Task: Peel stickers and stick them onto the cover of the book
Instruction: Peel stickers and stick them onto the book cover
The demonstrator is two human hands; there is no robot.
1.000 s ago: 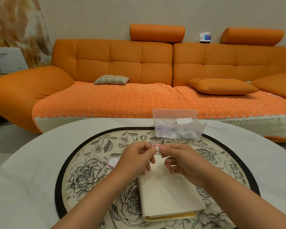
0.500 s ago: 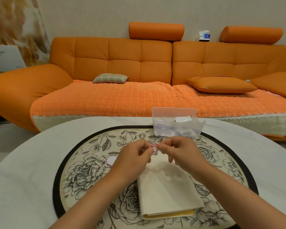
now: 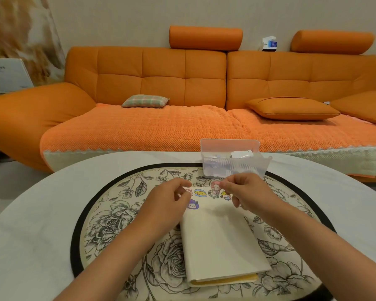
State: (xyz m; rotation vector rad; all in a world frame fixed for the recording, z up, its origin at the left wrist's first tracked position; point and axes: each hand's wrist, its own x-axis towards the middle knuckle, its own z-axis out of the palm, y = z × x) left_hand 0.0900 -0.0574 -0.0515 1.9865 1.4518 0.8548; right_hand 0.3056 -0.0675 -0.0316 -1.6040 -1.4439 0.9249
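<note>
Your right hand [image 3: 245, 192] pinches pink sticker [image 3: 214, 189] over far end of book [image 3: 221, 246]. Left hand [image 3: 169, 200] curled, contents unclear. Several stuck stickers [image 3: 200, 192] already on book. Pink one not yet pressed down. Box [image 3: 232, 164] probably holds more.

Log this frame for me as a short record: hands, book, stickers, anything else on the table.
book: closed, cream cover, on floral mat
left hand: fingers curled over the cover's far-left corner; contents unclear
right hand: pinches pink sticker
cover stickers: yellow sticker, purple sticker, near far edge
clear box: beyond book, on table
</note>
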